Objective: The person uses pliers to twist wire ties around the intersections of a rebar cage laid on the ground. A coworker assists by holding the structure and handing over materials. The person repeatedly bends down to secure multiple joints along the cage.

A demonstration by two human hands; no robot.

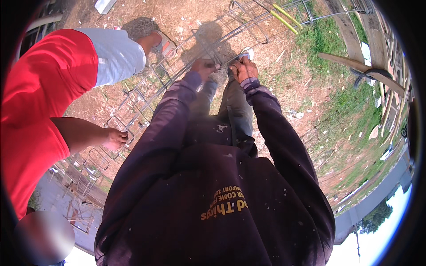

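Observation:
My left hand [204, 69] is at a long steel rebar cage [165, 74], its fingers curled in at one of the bars. What those fingers hold is too small to make out. Just to the right, my right hand [245, 69] is closed in a pinch in front of my trouser leg. Whatever sits between its fingertips is hidden. The cage is built of thin lengthwise bars with square stirrups, and it runs diagonally from the lower left to the upper right. A tool with two long yellow handles [284, 18] rests across its upper right part.
A person in a red shirt [49, 75] and light shorts stands at the left, one hand [116, 138] beside the cage. Wooden planks [377, 35] are stacked at the right. Dry ground with grass [321, 48] and scattered debris lies around us.

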